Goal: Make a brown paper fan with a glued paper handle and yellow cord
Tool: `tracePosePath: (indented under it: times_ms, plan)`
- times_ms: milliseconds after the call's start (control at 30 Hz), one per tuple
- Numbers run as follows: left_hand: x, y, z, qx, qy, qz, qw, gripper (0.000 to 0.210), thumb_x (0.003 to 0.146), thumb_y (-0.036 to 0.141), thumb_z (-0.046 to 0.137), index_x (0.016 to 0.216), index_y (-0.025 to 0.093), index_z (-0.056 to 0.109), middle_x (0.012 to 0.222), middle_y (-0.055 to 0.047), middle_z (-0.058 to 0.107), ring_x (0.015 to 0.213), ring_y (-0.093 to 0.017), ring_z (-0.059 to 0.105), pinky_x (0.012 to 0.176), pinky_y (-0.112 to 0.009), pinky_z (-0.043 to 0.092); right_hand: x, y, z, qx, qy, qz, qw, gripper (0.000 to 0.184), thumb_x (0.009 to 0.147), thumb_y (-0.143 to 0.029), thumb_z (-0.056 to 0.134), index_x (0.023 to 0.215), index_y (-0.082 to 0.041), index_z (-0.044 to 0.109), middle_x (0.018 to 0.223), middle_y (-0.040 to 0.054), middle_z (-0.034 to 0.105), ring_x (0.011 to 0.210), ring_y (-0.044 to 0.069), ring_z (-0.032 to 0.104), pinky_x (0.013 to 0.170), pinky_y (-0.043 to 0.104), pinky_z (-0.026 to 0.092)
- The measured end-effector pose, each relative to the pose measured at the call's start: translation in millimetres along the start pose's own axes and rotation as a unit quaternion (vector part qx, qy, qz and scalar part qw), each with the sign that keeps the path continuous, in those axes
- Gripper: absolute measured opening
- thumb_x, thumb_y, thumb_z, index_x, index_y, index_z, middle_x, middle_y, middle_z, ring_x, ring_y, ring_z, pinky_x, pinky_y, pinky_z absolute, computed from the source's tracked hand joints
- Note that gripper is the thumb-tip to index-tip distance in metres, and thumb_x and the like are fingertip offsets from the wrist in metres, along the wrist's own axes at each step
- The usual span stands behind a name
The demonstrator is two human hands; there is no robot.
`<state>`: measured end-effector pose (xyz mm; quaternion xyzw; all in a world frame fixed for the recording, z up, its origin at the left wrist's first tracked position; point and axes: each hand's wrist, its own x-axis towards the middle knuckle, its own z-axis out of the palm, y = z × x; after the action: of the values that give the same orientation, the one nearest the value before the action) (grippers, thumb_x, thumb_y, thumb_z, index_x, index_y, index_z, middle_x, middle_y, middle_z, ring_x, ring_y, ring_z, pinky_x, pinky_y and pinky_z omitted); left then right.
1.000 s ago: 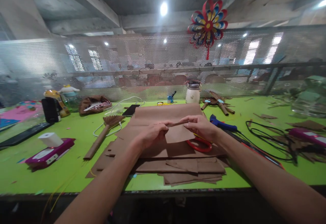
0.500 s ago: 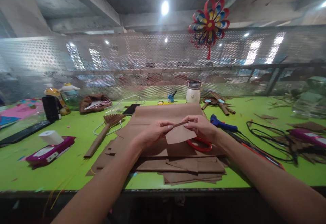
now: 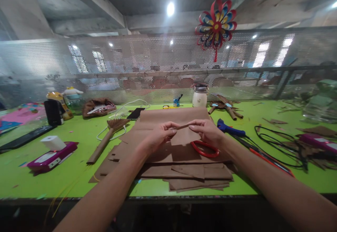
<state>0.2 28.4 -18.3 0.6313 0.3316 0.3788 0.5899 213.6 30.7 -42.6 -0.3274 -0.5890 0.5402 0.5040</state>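
Note:
Between my two hands is a small piece of brown kraft paper [image 3: 182,137], with a narrow fold along its upper edge. My left hand [image 3: 163,133] pinches the fold at its left end, and my right hand [image 3: 202,129] pinches it at the right end. The loose part hangs toward me. Below the hands lies a stack of brown paper sheets [image 3: 158,169]. Red-handled scissors [image 3: 205,150] rest on the stack under my right hand, their blades hidden.
A pleated paper fan shape with a rolled handle [image 3: 101,144] lies left, near a purple power strip [image 3: 54,157]. Right are a blue glue gun [image 3: 231,128], a black cable [image 3: 276,147] and paper scraps. A white jar [image 3: 199,98] stands behind. The table [image 3: 65,186] is green.
The fold along the paper's upper edge is still held at both ends. The loose flap has tipped up and away, so less of it shows.

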Motion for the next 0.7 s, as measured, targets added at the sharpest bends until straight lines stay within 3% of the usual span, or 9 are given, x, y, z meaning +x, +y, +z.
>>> tracePosePath:
  times_ms: [267, 500, 700]
  plan:
    - [-0.9, 3.8, 2.1, -0.017, 0.044, 0.005, 0.999, 0.024, 0.065, 0.026, 0.070, 0.083, 0.013, 0.061, 0.058, 0.005, 0.045, 0.050, -0.006, 0.033, 0.049, -0.021, 0.021, 1.2, -6.6, -0.1, -0.054, 0.085, -0.052, 0.994, 0.036, 0.068, -0.051, 0.067, 0.078, -0.016, 0.069, 0.063, 0.0031, 0.063, 0.059, 0.015, 0.057, 0.057, 0.029, 0.047]
    - [-2.2, 6.2, 4.8, -0.006, 0.045, 0.012, 0.999, 0.020, 0.067, 0.025, 0.068, 0.082, 0.012, 0.061, 0.054, 0.006, 0.042, 0.047, -0.005, 0.031, 0.046, -0.021, 0.018, 4.8, -8.4, 2.1, -0.084, 0.113, -0.116, 0.983, 0.035, 0.065, -0.043, 0.073, 0.087, -0.018, 0.065, 0.078, 0.0030, 0.065, 0.069, 0.014, 0.058, 0.067, 0.031, 0.049]
    - [-0.7, 3.5, 5.2, -0.023, 0.020, -0.009, 1.000, 0.027, 0.065, 0.030, 0.071, 0.084, 0.013, 0.062, 0.059, 0.005, 0.046, 0.049, -0.005, 0.032, 0.047, -0.021, 0.018, 4.9, -7.4, 3.1, -0.163, 0.153, -0.137, 0.965, 0.027, 0.064, -0.041, 0.072, 0.065, -0.016, 0.062, 0.061, 0.0004, 0.058, 0.058, 0.013, 0.050, 0.059, 0.028, 0.042]
